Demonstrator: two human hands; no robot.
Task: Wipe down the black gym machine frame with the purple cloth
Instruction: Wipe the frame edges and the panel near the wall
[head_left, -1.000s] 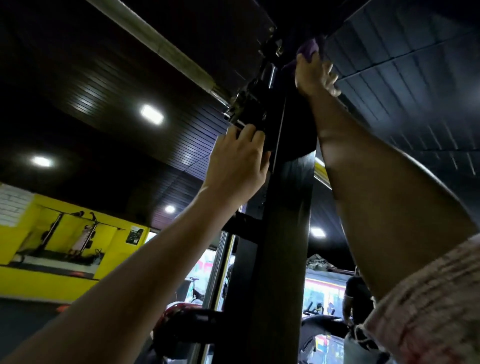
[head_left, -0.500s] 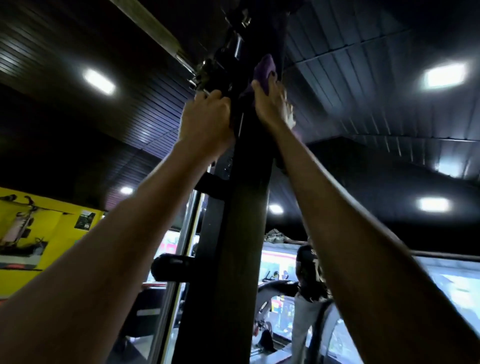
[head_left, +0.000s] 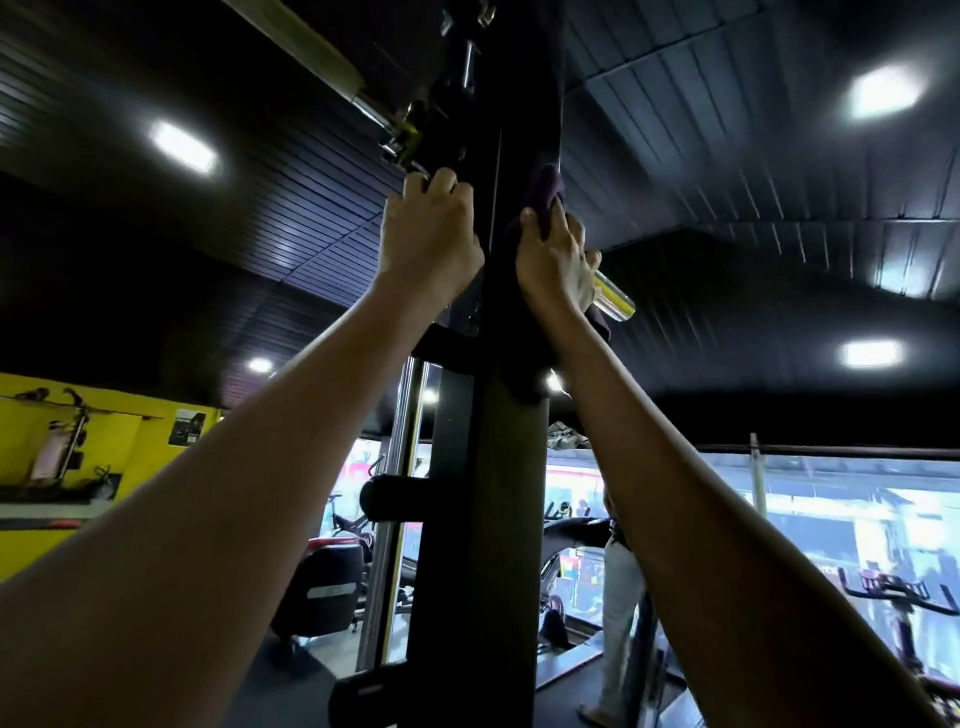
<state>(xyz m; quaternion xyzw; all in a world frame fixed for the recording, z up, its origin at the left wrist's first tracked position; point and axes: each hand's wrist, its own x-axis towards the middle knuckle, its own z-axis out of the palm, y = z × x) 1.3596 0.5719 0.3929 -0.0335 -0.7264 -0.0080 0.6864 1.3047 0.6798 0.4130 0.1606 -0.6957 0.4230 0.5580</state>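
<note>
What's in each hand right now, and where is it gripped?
The right hand grips the purple cloth near its upper end, pressing it against the black frame post. The left hand grips the post's left edge.

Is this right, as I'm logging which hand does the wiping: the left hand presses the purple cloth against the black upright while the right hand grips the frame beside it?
Not quite: the hands are swapped. In the head view the right hand presses the purple cloth against the black upright, while the left hand grips the frame beside it.
</note>
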